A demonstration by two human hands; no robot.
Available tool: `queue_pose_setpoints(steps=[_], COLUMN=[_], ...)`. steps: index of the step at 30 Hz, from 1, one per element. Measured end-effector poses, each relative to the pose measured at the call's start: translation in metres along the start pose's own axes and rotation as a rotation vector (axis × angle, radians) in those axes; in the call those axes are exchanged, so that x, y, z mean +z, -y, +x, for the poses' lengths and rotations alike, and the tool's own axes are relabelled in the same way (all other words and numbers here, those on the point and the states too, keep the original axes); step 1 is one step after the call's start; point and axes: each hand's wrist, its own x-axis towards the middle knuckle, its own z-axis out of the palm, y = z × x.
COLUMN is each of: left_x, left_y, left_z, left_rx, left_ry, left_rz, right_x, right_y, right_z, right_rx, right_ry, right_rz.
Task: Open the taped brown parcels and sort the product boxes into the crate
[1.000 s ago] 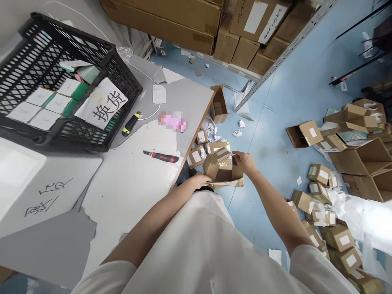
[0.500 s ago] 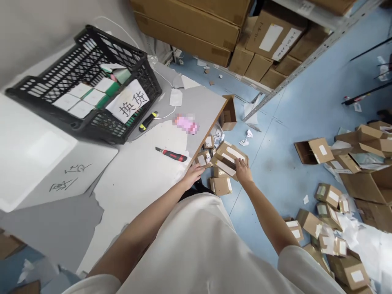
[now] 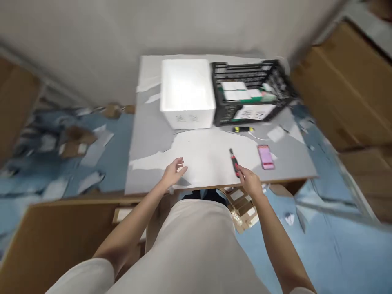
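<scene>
My right hand (image 3: 251,182) is at the near edge of the table, its thumb and fingers closed on the handle end of a red and black utility knife (image 3: 234,161). The knife points away from me, over the white sheet on the tabletop. Over the left part of the near edge is my left hand (image 3: 173,173), holding nothing, fingers apart and slightly curled. Right of the knife lies a pink phone-like object (image 3: 266,157). A black and yellow cutter or marker (image 3: 243,129) rests farther back.
A white box (image 3: 187,117) and a black plastic crate (image 3: 225,117) holding white and green boxes stand at the back of the table (image 3: 153,179). A large open carton (image 3: 70,241) is at my left. Small cartons (image 3: 245,210) lie below the front edge. Shelved cartons (image 3: 333,94) are at right.
My view has swung left to face the table. The small carton has left my right hand, which is now on the utility knife. My left hand has come up off the table edge.
</scene>
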Motion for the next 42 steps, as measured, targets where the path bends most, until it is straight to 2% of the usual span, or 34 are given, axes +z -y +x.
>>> queue_pose_setpoints(steps=[3, 6, 10, 13, 15, 17, 20, 22, 24, 26, 28, 31, 34, 37, 39, 42], left_x=[-0.032, -0.049, -0.049, -0.04, -0.034, -0.029, -0.026, -0.028, -0.031, -0.036, -0.04, -0.043, -0.044, -0.044, -0.043, -0.039], left_y=[0.035, 0.064, 0.097, 0.115, 0.126, 0.137, 0.157, 0.176, 0.201, 0.235, 0.279, 0.36, 0.449, 0.528, 0.569, 0.612], left_z=[-0.049, -0.102, -0.169, -0.217, -0.249, -0.28, -0.315, -0.329, -0.336, -0.336, -0.333, -0.324, -0.312, -0.296, -0.283, -0.261], left_rx=[-0.05, -0.17, -0.417, -0.634, -0.764, -0.882, -1.033, -1.067, -1.036, -0.982, -0.944, -0.995, -1.078, -1.136, -1.167, -1.165], left_ry=[-0.106, -0.229, -0.396, -0.459, -0.453, -0.418, -0.371, -0.378, -0.421, -0.486, -0.557, -0.633, -0.662, -0.699, -0.729, -0.778], left_rz=[0.161, 0.245, 0.242, 0.195, 0.157, 0.12, 0.025, -0.043, -0.094, -0.169, -0.285, -0.473, -0.56, -0.603, -0.633, -0.68], right_x=[0.014, 0.03, 0.059, 0.086, 0.101, 0.111, 0.125, 0.141, 0.168, 0.206, 0.254, 0.336, 0.418, 0.485, 0.522, 0.569], right_y=[0.044, 0.09, 0.16, 0.229, 0.278, 0.327, 0.389, 0.424, 0.454, 0.48, 0.503, 0.527, 0.536, 0.534, 0.531, 0.53], right_z=[0.046, 0.082, 0.125, 0.143, 0.141, 0.127, 0.092, 0.066, 0.043, 0.024, 0.01, -0.003, -0.007, -0.006, -0.005, -0.004], right_rx=[-0.281, -0.501, -0.767, -1.007, -1.188, -1.333, -1.475, -1.536, -1.568, -1.531, -1.439, -1.318, -1.231, -1.162, -1.142, -1.122], right_ry=[0.068, 0.177, 0.404, 0.597, 0.692, 0.73, 0.769, 0.821, 0.878, 0.953, 1.034, 1.101, 1.087, 1.058, 1.056, 1.06], right_rz=[-0.045, -0.105, -0.209, -0.339, -0.395, -0.373, -0.301, -0.315, -0.368, -0.444, -0.535, -0.656, -0.76, -0.834, -0.843, -0.818])
